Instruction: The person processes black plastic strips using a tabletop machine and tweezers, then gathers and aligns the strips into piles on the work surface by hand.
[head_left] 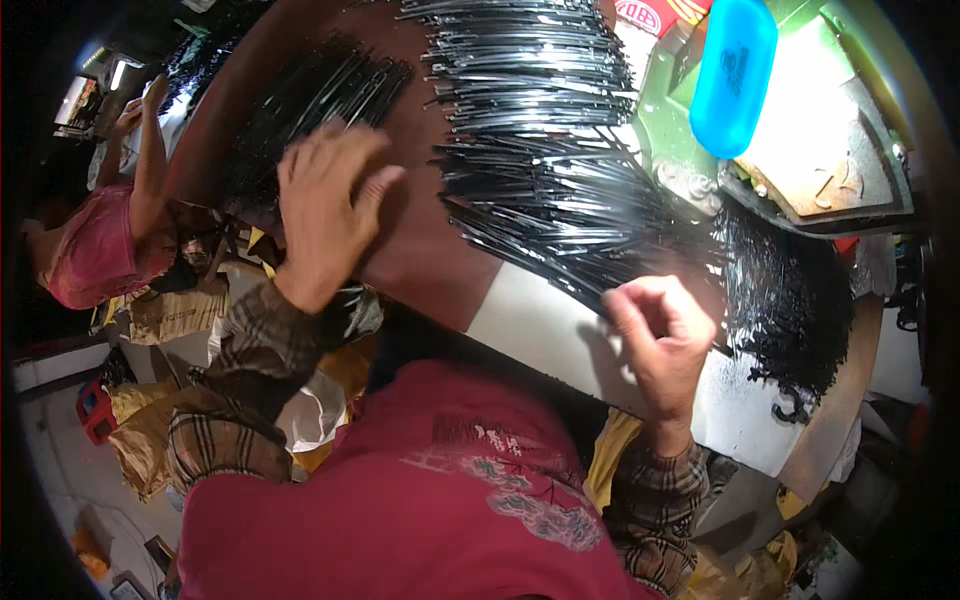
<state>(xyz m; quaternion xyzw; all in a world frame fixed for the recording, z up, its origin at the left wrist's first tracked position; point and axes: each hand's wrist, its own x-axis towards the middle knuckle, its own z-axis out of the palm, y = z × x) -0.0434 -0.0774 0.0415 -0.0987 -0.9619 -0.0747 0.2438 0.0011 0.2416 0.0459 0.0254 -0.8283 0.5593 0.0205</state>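
Note:
My left hand (335,205) hovers over, or rests on, the near edge of a pile of thin black strips (330,95) on the left. Its fingers are spread and slightly blurred, and nothing shows in them. My right hand (665,340) is pinched, thumb against forefinger, at the near end of a long row of glossy black strips (540,80). Whatever lies between these fingertips is too small and blurred to name. Beyond this hand, to the right, is a dense heap of black pieces (785,300), some with curved ends.
The table has a brown covering (425,250) and a white part (525,315) along its near edge. A blue oblong case (735,75) lies on a green, brightly lit machine (815,120) at the far right. Another person (105,240) sits at the left. Brown paper wrappings (155,435) lie below.

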